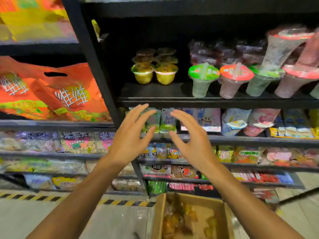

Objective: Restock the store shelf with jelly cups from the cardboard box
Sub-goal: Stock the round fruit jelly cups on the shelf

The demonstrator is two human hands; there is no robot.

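Jelly cups (154, 66): stacked two-wide at the back of the shelf (155, 94), more below it in the cardboard box (188, 219); my left hand (128, 135) and right hand (191, 137) spread, empty; risk: a careless next placement topples the stack.

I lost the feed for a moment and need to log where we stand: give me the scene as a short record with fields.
left hand: fingers spread, holds nothing, raised below the shelf edge
right hand: fingers spread, holds nothing, facing the left hand
jelly cups: yellow, in two rows on the black shelf, set back from its front edge
black shelf: bare strip in front of the cups
cardboard box: open on the floor below the hands, yellowish packs inside, blurred
tall lidded cups: right of the jelly cups
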